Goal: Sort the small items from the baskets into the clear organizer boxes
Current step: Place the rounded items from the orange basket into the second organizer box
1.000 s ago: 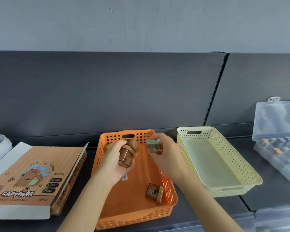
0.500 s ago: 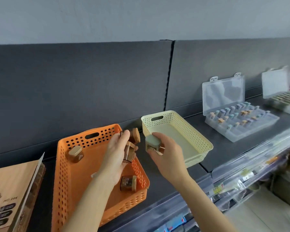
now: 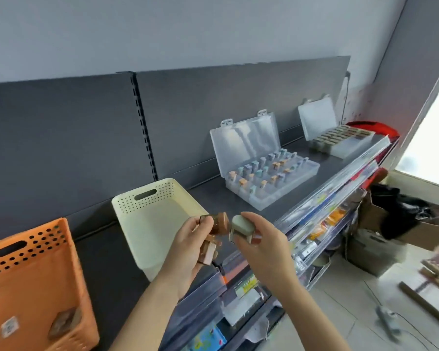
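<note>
Left hand [image 3: 185,252]: fingers curled round a clutch of brown pieces [image 3: 219,222]. One sticks out above the thumb and more sit lower against the palm; the count is unclear.

Right hand [image 3: 264,241]: pinches a single green-capped piece [image 3: 241,226], just right of the top brown one, nearly touching it.

Change from half a second back: both hands were over the right rim of the orange basket [image 3: 36,274]. That basket now lies well left of the grips, with a brown piece left in it. Both hands now hang in front of the cream basket [image 3: 127,198], at its right end. Both holds are the same as before.

Near organizer box [image 3: 276,193]: lid up, beyond and right of the right hand, well apart.

Far organizer box [image 3: 350,148]: further along the same way.
</note>
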Demonstrator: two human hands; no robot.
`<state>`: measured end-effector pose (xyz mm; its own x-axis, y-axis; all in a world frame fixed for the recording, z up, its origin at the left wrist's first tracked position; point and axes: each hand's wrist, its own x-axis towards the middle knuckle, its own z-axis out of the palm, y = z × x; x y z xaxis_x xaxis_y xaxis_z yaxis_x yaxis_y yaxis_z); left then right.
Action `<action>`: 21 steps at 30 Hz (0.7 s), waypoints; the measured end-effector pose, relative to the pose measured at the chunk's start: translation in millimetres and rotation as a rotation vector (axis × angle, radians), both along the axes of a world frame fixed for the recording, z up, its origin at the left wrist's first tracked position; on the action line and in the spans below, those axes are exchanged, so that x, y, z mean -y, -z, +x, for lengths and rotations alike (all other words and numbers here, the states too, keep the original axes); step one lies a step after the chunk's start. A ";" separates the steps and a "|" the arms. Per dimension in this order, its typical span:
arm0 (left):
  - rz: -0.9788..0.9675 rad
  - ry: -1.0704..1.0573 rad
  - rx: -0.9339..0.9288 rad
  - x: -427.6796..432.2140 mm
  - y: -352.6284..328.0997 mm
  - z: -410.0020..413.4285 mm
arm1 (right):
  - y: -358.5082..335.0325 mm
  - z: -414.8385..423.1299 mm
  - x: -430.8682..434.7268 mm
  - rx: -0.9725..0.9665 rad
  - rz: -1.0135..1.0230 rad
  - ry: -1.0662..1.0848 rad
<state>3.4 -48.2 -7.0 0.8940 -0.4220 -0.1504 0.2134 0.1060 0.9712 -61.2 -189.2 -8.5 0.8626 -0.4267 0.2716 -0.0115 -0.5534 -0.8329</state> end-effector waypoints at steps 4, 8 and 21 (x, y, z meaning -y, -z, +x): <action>-0.007 0.017 -0.003 68.6 6.2 -10.5 | 5.0 -17.8 68.5 -0.015 0.000 0.044; -0.013 0.011 -0.029 146.1 12.9 -18.5 | 12.0 -37.4 142.5 -0.035 -0.022 0.100; 0.033 0.164 0.003 339.1 32.3 0.4 | 27.2 -61.5 309.8 -0.105 0.045 0.374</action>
<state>3.8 -387.3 -39.3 0.8142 -0.5571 -0.1635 0.2219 0.0384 0.9743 -122.7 -499.0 -35.7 0.6672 -0.7267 0.1638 -0.2923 -0.4576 -0.8397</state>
